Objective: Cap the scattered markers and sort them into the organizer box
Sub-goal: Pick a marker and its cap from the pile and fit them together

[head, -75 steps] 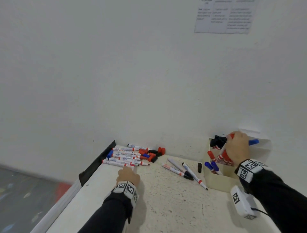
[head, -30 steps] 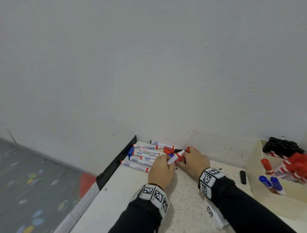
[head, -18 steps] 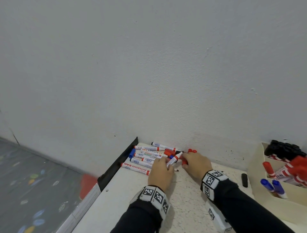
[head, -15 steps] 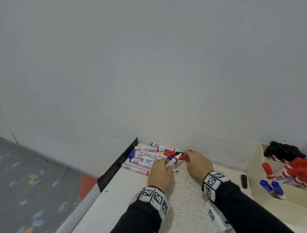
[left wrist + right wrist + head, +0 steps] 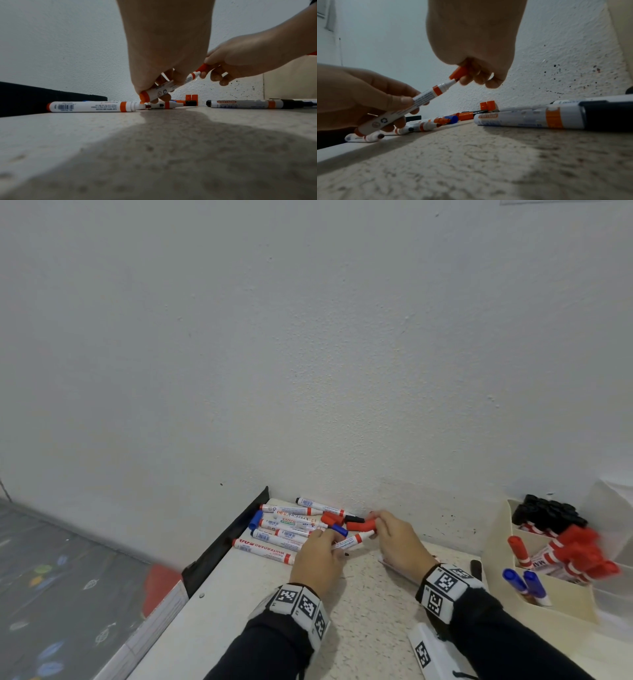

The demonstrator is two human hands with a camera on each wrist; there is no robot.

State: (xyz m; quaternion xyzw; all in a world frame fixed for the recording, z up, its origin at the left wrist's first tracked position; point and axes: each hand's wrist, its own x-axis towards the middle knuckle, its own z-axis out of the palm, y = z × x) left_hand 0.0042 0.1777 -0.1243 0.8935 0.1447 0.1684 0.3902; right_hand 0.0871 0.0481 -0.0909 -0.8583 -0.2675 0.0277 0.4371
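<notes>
My left hand grips a white marker with red bands, tilted up toward the right. My right hand pinches a red cap right at the marker's bare tip. A pile of uncapped markers and loose red, blue and black caps lies by the wall at the table's left end. The cream organizer box stands at the right, holding capped black, red and blue markers in separate compartments.
A black strip edges the table's left side. Two markers with black caps lie near my right wrist. A loose black cap sits by the box. A white tagged device lies on the near table. The wall is close behind.
My right hand came over from the organizer box to the pile and took a red cap. My left hand lifted a red marker. The cap now meets the marker's tip.
</notes>
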